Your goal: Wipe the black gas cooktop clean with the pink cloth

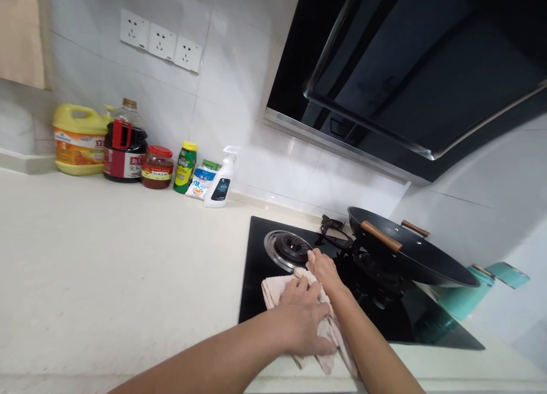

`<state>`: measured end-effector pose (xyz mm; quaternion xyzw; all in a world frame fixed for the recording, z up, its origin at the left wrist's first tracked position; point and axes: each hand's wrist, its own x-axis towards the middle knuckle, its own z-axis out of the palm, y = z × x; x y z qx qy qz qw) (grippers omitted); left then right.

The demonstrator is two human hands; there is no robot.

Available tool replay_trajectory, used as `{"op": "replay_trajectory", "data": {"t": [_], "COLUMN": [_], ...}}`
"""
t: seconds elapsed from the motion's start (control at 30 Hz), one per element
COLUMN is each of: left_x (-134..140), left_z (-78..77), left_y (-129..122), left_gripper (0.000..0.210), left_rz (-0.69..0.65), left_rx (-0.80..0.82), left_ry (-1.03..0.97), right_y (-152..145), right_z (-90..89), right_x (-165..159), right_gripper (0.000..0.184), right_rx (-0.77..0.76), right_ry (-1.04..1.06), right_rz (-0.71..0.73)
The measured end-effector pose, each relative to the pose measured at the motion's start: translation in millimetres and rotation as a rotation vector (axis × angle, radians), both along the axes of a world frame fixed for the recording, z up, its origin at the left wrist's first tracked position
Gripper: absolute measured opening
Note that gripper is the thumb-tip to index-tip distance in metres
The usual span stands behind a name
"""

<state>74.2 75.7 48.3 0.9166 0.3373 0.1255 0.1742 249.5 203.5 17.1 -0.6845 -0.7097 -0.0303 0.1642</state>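
A pale pink cloth (273,291) lies bunched over the front left of the black glass gas stove (256,251), its loose end hanging toward the front edge. My left hand (304,317) presses down on this cloth with fingers curled into it. Just beyond, my right hand (325,270) reaches to the right rim of the left burner (293,248). Its fingers are closed, with a bit of cloth showing at the tips. The burner has no pan support on it.
A black wok (419,251) with wooden handles rests on the stove's right side, beside a removed pan support (335,231). A teal canister (468,294) stands at far right. The range hood (384,80) overhangs. Along the wall stand a spray bottle (220,180), sauce jar (157,167) and yellow jug (79,146).
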Motion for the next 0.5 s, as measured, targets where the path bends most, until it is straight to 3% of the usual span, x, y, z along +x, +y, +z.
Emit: {"op": "replay_trajectory", "data": {"t": [0.13,0.2,0.33,0.5], "left_x": [-4,-5,-4,-2], "left_z": [5.0,7.6,9.9,6.1], "left_y": [-2,-2,-3,-2], "left_gripper": [0.058,0.056,0.053,0.052], "left_rz": [-0.037,-0.048,-0.05,-0.036], "left_rx": [-0.03,-0.045,-0.061,-0.044], "left_ry": [0.001,0.002,0.007,0.007], "right_y": [-14,-18,-16,-11], "right_z": [-6.5,-9.5,-13.6,-18.7], "right_x": [4,6,13,21], "right_gripper": [0.043,0.037,0.016,0.015], "right_rx": [0.014,0.041,0.146,0.258], "right_ry": [0.173,0.229,0.276,0.301], "right_rz": [0.086,0.082,-0.104,-0.244]}}
